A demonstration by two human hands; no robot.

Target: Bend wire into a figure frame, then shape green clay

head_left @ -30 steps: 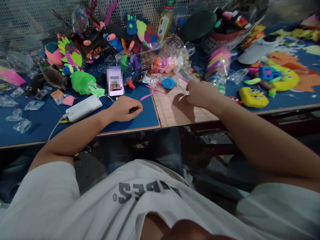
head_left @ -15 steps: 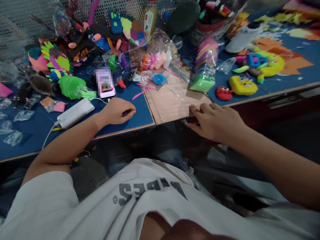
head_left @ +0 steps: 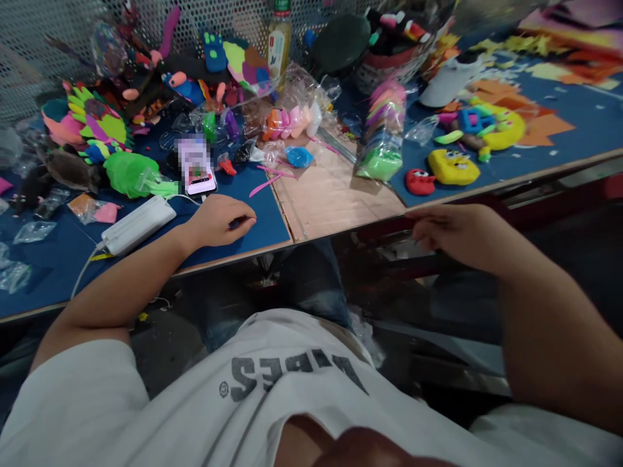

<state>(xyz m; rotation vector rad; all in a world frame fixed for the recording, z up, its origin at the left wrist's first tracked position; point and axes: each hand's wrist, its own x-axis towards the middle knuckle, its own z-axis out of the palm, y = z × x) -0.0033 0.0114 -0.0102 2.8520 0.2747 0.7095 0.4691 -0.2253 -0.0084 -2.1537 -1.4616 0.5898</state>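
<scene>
My left hand (head_left: pixel 221 220) rests on the blue mat near the front edge, its fingers curled and thumb tip against them; a dark gap inside shows nothing held. Just beyond it lies a lit phone (head_left: pixel 196 165), its screen partly blurred, with a white cable plugged in. Beside my left forearm is a white power bank (head_left: pixel 139 224). My right hand (head_left: pixel 452 233) hovers at the table's front edge, fingers bent together; what is in them, if anything, is hidden. Nearest to it are a red clay figure (head_left: pixel 420 182) and a yellow clay figure (head_left: pixel 453 167) with eyes.
A wooden board (head_left: pixel 335 201) lies between the blue mats. On it stands a bag of coloured clay (head_left: pixel 384 133). Pink plastic tools (head_left: pixel 265 185), a blue clay packet (head_left: pixel 298 156) and a green clay lump (head_left: pixel 131 174) lie nearby. A bottle (head_left: pixel 278 48) stands by the mesh partition (head_left: pixel 29 71).
My right hand has moved right, off the wooden board's front edge, and turned with its fingers drawn together. My left hand stays on the mat. The view has shifted slightly.
</scene>
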